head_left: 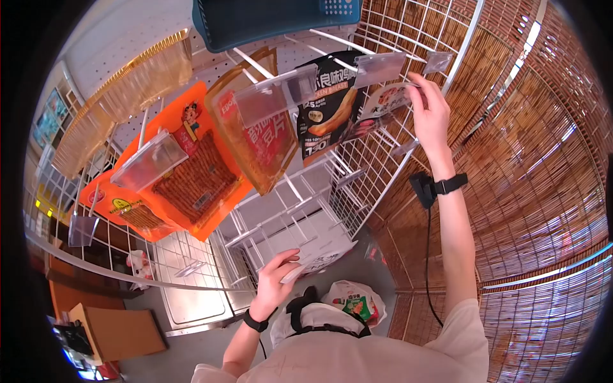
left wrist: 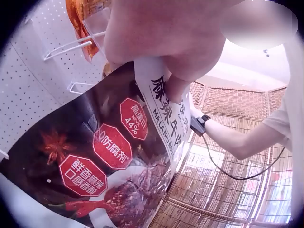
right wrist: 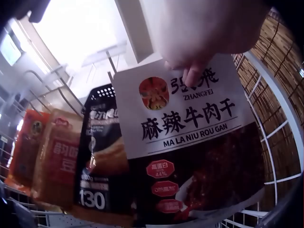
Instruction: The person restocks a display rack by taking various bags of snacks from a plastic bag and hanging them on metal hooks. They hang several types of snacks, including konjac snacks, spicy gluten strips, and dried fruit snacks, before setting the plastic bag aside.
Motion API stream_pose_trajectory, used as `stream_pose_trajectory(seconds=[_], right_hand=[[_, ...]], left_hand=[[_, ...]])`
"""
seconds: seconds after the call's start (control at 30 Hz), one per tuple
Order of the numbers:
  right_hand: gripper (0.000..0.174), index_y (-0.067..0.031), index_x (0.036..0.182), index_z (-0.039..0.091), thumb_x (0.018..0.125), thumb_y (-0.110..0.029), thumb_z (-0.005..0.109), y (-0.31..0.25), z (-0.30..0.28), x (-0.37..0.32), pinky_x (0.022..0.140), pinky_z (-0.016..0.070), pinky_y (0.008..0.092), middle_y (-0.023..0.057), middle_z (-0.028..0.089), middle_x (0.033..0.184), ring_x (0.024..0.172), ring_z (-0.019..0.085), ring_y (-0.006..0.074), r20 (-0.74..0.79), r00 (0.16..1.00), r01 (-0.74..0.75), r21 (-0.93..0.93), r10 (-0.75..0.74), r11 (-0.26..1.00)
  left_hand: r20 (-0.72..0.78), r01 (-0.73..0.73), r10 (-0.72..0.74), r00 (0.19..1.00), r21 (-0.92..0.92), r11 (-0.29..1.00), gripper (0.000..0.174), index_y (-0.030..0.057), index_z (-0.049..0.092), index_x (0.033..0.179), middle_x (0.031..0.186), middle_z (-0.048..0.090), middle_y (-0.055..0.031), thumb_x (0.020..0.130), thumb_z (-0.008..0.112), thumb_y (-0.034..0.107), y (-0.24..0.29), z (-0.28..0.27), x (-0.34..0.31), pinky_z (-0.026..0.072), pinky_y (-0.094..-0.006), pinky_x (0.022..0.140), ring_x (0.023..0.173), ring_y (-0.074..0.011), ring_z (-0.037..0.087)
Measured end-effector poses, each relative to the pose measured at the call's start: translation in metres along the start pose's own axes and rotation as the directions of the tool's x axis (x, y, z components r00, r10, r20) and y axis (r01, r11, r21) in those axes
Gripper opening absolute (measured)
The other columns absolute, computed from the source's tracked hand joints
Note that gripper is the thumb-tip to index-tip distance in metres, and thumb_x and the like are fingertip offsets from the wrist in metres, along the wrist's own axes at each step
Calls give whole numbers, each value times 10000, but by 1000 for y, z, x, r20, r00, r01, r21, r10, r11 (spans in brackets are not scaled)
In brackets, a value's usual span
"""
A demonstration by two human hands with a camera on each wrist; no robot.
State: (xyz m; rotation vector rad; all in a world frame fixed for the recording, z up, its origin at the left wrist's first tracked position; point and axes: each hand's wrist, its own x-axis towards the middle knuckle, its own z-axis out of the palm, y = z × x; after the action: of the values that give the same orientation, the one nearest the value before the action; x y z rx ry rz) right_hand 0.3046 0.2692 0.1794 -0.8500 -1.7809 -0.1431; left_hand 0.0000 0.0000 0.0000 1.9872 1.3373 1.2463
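Well, at the far left of the wire rack (head_left: 377, 185) I see a gold-tinted plastic tray (head_left: 121, 96). Next come a small orange bag (head_left: 140, 216) and a larger orange bag (head_left: 201, 182), its window showing brown strips, then a tan bag (head_left: 258, 137) with a red label. Clear tag holders cover parts of these. A blue basket (head_left: 274, 29) sits above them.

Lower down, in front of me, my left hand (head_left: 273, 284) pinches the top edge of a white-and-dark beef jerky bag (head_left: 329, 255), fingers curled round it, the bag tilted and apart from the hanging row. A white plastic bag (head_left: 354, 300) lies on the floor below, a little to the right.

Up in the row again, a black chicken breast bag (head_left: 327, 112) hangs beside another beef jerky pouch (head_left: 386, 99) near the rack's right end. My right hand (head_left: 433, 118) pinches that pouch by its upper edge between thumb and fingers. Bamboo blinds (head_left: 530, 159) stand further right.
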Motion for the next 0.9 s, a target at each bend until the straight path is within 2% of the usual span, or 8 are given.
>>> stream_pose_trajectory(seconds=[0.23, 0.37, 0.43, 0.57, 0.63, 0.77, 0.83, 0.9], right_hand=[[580, -223, 1495, 331, 970, -179, 574, 26, 13, 6, 798, 560, 335, 94, 670, 1043, 913, 676, 198, -94, 993, -82, -62, 76, 995], [419, -93, 1363, 497, 954, -108, 585, 26, 15, 15, 705, 551, 282, 90, 696, 994, 825, 688, 152, -320, 946, 66, 19, -56, 998], [241, -39, 1153, 642, 934, -129, 599, 13, 7, 22, 695, 543, 340, 156, 700, 929, 793, 704, 250, -306, 949, 50, -96, -77, 994], [274, -42, 1150, 676, 945, -205, 596, 9, -5, 34, 721, 525, 281, 117, 718, 823, 797, 710, 164, -203, 979, -10, -194, -30, 981], [202, -36, 1045, 721, 887, -131, 640, 0, -9, 39, 809, 531, 346, 142, 729, 967, 872, 704, 310, -221, 974, -103, -244, 48, 964], [325, -57, 1140, 684, 936, -292, 591, 27, -16, 46, 699, 526, 292, 119, 717, 774, 772, 718, 194, -124, 982, -168, -210, 144, 963], [348, -61, 1116, 697, 923, -332, 597, 33, -20, 50, 685, 526, 295, 132, 713, 747, 750, 720, 213, -142, 990, -50, -293, 8, 955], [243, -30, 971, 690, 887, -247, 620, 28, -27, 55, 745, 512, 469, 244, 640, 843, 839, 607, 440, -121, 992, -51, -202, 27, 978]], left_hand=[[-25, 163, -164, 986, -53, 985, 82, -49, 687, 846, 1100, 647, -138, 767, 705, -39, -6, -6, -26, 539, -320, 754, 884, -236, 669], [-44, 185, -187, 981, -45, 982, 77, -56, 686, 848, 1092, 646, -141, 771, 688, -55, -9, -10, -34, 535, -312, 745, 869, -235, 665], [-34, 202, -203, 978, -47, 978, 77, -58, 686, 851, 1081, 650, -137, 775, 687, -43, -12, -9, -39, 532, -308, 744, 853, -232, 665], [-19, 216, -216, 976, -24, 976, 130, -32, 693, 882, 1078, 663, -114, 759, 731, -15, -11, -4, -40, 543, -307, 759, 860, -225, 680], [-31, 235, -235, 971, 1, 972, 120, -31, 695, 882, 1066, 668, -108, 767, 727, -13, -5, 5, -44, 543, -308, 752, 855, -225, 680], [-92, 257, -255, 962, 1, 967, 111, -28, 699, 877, 1039, 673, -109, 773, 729, -6, 17, 29, -59, 542, -309, 744, 848, -231, 679], [-140, 281, -274, 951, 30, 959, 110, -24, 702, 873, 1018, 674, -115, 770, 734, 0, 31, 45, -70, 540, -309, 738, 847, -244, 678], [-193, 299, -285, 939, 49, 953, 113, -20, 705, 876, 1011, 676, -118, 771, 735, 8, 47, 63, -80, 539, -309, 737, 846, -249, 678]])
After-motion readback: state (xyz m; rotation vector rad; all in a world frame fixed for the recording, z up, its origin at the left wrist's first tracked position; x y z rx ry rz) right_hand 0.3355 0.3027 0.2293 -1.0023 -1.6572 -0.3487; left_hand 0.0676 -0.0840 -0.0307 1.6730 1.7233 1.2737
